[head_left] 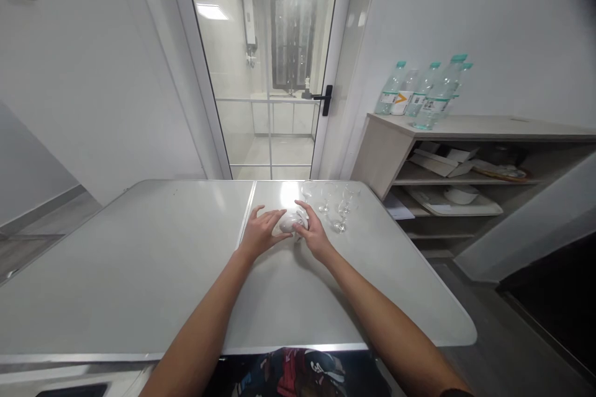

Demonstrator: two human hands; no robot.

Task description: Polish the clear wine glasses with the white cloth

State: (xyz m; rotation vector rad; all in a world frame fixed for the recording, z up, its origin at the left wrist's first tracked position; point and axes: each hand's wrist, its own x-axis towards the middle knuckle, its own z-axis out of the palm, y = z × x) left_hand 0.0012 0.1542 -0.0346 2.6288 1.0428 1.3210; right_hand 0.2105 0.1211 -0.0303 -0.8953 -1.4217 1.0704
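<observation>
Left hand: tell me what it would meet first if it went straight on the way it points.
The shiny, rounded object gripped by the right hand. The left hand looks very close to it or touching; depth leaves contact unclear.

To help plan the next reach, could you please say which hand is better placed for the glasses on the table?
Probably the right hand: the glasses are on its side, while the left hand is farther off. The right hand would first need to free itself from the pale object it holds.

Dark garment point(279, 375), patterned red, blue and white; black band point(456, 392)
</observation>
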